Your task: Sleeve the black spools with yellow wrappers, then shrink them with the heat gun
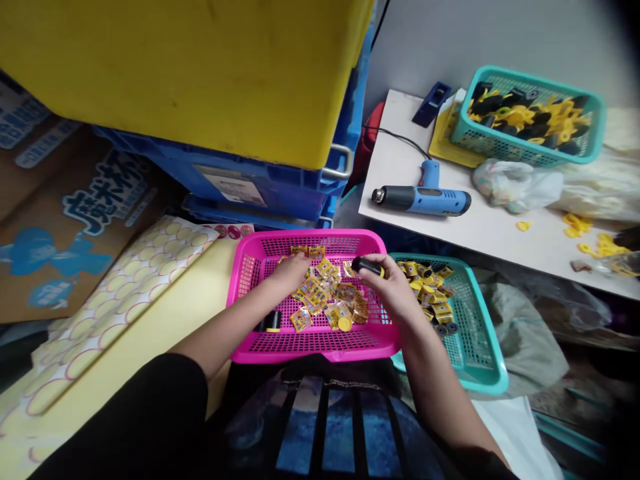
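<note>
Head view: right hand (391,283) grips a black tube (366,267), best held steady; left hand (292,271) is at packets (314,294) in the pink basket (320,233), finger gap I can't tell.

Soft, fairly dim indoor light falls mostly from above, palest on the far-right counter (487,233) and the near-left yellow board (175,313). Shadow deepens beneath the counter and over the left carton (110,233), whose print looks soft. Small glints mark the packets (313,293), their fine print unreadable. Wide-angle distortion stretches the edges, and black vignetting swallows the right-hand corners.
</note>
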Demonstrator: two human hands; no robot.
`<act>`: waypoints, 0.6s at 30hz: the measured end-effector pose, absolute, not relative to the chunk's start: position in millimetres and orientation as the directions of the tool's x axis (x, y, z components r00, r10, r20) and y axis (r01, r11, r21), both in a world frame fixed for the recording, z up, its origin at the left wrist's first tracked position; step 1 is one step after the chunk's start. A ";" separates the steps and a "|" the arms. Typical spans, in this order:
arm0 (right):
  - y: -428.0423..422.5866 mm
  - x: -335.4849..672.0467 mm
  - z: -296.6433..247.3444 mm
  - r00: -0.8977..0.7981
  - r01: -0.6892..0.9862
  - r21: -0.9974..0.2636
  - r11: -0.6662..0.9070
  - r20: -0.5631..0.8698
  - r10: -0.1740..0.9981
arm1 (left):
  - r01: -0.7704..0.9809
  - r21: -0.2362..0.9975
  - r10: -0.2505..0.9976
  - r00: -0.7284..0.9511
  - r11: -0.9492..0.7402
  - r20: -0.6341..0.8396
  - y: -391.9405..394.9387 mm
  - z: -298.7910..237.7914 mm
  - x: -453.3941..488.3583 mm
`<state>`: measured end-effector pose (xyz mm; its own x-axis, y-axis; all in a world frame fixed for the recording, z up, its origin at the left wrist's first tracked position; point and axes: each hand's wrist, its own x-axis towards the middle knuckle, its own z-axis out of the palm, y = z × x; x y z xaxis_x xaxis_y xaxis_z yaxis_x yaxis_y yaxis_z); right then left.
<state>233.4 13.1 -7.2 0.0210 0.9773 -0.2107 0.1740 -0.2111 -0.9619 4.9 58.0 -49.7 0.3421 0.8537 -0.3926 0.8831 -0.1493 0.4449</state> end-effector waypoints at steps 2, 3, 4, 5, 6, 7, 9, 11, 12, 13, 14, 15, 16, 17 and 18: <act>6.7 232.6 -13.5 -0.061 0.597 -0.802 -0.027 -0.079 0.995 | 0.891 0.436 0.848 0.323 -0.123 -0.420 55.4 -59.1 5.7; 5.6 230.4 -15.6 -0.134 0.755 -0.652 0.067 -0.053 0.990 | 0.896 0.430 0.844 0.311 -0.107 -0.438 54.4 -62.0 4.8; 5.6 227.0 -17.4 -0.205 0.858 -0.492 0.150 -0.061 0.977 | 0.901 0.425 0.840 0.298 -0.091 -0.453 53.8 -63.5 3.7; 6.4 222.7 -19.5 -0.261 0.913 -0.346 0.214 -0.096 0.961 | 0.904 0.420 0.840 0.286 -0.078 -0.461 53.4 -63.9 2.8; 7.8 217.7 -22.2 -0.294 0.938 -0.233 0.256 -0.145 0.945 | 0.906 0.419 0.843 0.277 -0.068 -0.461 53.3 -63.4 2.4; 9.7 212.6 -25.8 -0.306 0.948 -0.153 0.279 -0.199 0.931 | 0.905 0.420 0.851 0.268 -0.062 -0.452 53.2 -62.2 2.3; 15.0 204.0 -36.1 -0.299 0.954 -0.089 0.285 -0.300 0.906 | 0.897 0.438 0.870 0.258 -0.054 -0.421 53.3 -58.7 2.7; 22.6 200.9 -47.5 -0.310 0.950 -0.142 0.277 -0.342 0.887 | 0.885 0.466 0.883 0.242 -0.030 -0.402 52.9 -53.6 3.5; 26.7 201.9 -51.9 -0.325 0.941 -0.209 0.267 -0.333 0.885 | 0.872 0.488 0.890 0.235 -0.016 -0.390 52.0 -50.0 4.4; 30.1 204.4 -54.2 -0.338 0.922 -0.300 0.246 -0.312 0.888 | 0.854 0.521 0.899 0.231 -0.003 -0.372 50.2 -45.5 5.9; 32.0 208.2 -53.7 -0.346 0.886 -0.413 0.212 -0.283 0.895 | 0.827 0.562 0.907 0.233 0.004 -0.350 47.1 -40.0 8.1; 31.9 212.4 -50.3 -0.348 0.825 -0.539 0.170 -0.249 0.904 | 0.796 0.605 0.913 0.246 0.002 -0.326 42.7 -33.9 11.0; 29.3 216.5 -44.0 -0.355 0.734 -0.666 0.132 -0.211 0.911 | 0.744 0.669 0.913 0.273 0.000 -0.304 37.0 -27.5 14.3; 24.7 219.6 -35.4 -0.367 0.621 -0.777 0.105 -0.170 0.915 | 0.663 0.749 0.905 0.315 0.006 -0.286 30.4 -21.1 17.7; 18.7 221.5 -25.7 -0.382 0.502 -0.859 0.102 -0.114 0.917 | 0.545 0.838 0.892 0.363 0.031 -0.269 23.6 -15.3 20.9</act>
<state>221.5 18.7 -25.7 -0.3821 0.9170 -0.1144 0.5021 0.1021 -0.8588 20.9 23.6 -15.3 0.3631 0.8919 -0.2695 0.5455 0.0310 0.8376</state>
